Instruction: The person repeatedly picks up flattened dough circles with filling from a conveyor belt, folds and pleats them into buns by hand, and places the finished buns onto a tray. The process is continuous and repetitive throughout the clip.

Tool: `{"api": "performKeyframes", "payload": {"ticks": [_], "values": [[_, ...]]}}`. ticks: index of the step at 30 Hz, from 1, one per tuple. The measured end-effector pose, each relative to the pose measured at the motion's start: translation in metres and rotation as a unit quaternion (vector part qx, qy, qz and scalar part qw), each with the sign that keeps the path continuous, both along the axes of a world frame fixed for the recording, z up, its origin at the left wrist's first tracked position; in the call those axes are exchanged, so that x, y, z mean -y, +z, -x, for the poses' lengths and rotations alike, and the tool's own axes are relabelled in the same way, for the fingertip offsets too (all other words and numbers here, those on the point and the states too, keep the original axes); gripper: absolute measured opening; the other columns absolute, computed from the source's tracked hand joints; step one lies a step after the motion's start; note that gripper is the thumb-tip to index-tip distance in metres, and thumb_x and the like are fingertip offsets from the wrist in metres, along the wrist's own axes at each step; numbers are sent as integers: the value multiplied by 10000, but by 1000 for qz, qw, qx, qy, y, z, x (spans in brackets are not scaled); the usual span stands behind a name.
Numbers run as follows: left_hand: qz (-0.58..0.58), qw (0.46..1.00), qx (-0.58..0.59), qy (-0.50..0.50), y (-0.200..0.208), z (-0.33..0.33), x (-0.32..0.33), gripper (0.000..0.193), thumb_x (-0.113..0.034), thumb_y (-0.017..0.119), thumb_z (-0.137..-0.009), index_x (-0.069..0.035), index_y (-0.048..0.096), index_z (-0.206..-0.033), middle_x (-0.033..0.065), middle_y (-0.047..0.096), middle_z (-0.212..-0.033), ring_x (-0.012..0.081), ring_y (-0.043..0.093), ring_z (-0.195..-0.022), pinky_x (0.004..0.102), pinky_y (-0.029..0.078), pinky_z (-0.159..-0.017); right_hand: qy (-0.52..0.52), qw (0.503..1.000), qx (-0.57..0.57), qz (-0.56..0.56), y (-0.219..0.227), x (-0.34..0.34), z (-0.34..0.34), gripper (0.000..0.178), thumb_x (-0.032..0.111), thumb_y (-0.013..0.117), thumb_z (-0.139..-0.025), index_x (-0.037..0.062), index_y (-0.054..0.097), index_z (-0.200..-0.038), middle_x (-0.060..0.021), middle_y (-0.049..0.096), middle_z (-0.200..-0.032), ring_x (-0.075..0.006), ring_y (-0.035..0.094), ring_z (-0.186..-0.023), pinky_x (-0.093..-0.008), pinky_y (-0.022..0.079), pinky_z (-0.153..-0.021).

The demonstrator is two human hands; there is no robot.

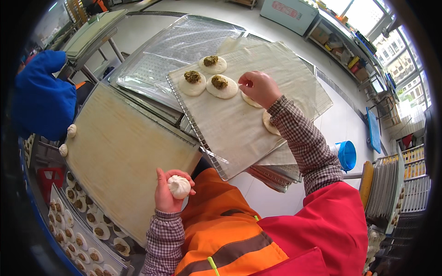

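In my left hand (168, 189) rests a white pleated bun (178, 186), with the fingers curled around it. My right hand (261, 88) reaches over a cloth-lined rack (225, 133), fingers bent inward; whatever they pinch, if anything, is hidden. Beneath that hand lies a flat dough round (250, 100), partly covered by it. Another dough round (269, 123) shows beside my right sleeve, mostly hidden. To the left of my right hand sit three dough rounds topped with brownish-green filling, the nearest filled dough round (222, 93) close to my fingers.
A flat tan board (129, 152) spans the left, with two small buns (67, 138) on its far left edge. Below it, trays (76, 239) hold several filled dough rounds. A person in blue (46, 96) works at far left. A blue bucket (347, 155) stands on the right.
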State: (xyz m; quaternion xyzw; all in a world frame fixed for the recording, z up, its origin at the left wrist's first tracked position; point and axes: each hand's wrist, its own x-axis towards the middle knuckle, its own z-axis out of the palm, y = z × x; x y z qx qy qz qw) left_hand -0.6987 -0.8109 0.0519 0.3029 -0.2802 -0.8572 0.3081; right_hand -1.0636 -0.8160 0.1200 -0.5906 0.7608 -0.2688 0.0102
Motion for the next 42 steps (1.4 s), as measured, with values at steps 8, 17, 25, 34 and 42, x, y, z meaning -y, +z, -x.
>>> {"api": "performKeyframes", "payload": {"ticks": [8, 17, 25, 34, 42], "values": [[-15, 1000, 5, 22, 0, 31, 24, 589, -549, 299, -983, -21, 548, -908, 143, 610, -812, 251, 633, -726, 343, 551, -538, 49, 992, -80, -88, -34, 59, 18, 184, 186, 636, -763, 53, 673, -884, -109, 651, -866, -288, 617, -840, -395, 502, -756], [-43, 999, 9, 29, -2, 40, 41, 586, -536, 295, -988, -18, 558, -913, 147, 616, -819, 257, 636, -713, 348, 550, -513, 16, 992, 69, -100, -9, 48, 13, 187, 177, 643, -786, 31, 696, -890, -126, 676, -789, -243, 648, -730, -344, 522, -707], [34, 999, -7, -11, 8, 33, 39, 662, -587, 298, -965, 1, 578, -844, 124, 626, -766, 202, 638, -638, 295, 546, -483, 315, 923, 219, -33, 21, 15, -125, 105, 70, 677, -761, 27, 693, -856, -112, 641, -744, -240, 623, -657, -325, 504, -596], [38, 996, -47, 71, 27, -30, 13, 627, -565, 282, -979, -1, 549, -929, 109, 621, -764, 196, 628, -608, 297, 542, -481, 459, 885, -27, 68, 28, -3, -231, 369, 101, 671, -647, 56, 651, -1013, -51, 602, -854, -238, 588, -769, -329, 517, -686], [44, 985, -64, 152, 28, -81, -1, 615, -563, 279, -981, -14, 548, -920, 98, 610, -772, 204, 624, -620, 323, 536, -496, 501, 859, -38, 94, 32, -23, -281, 420, 104, 711, -647, 54, 639, -1058, -82, 587, -939, -245, 590, -812, -337, 522, -697]]}}
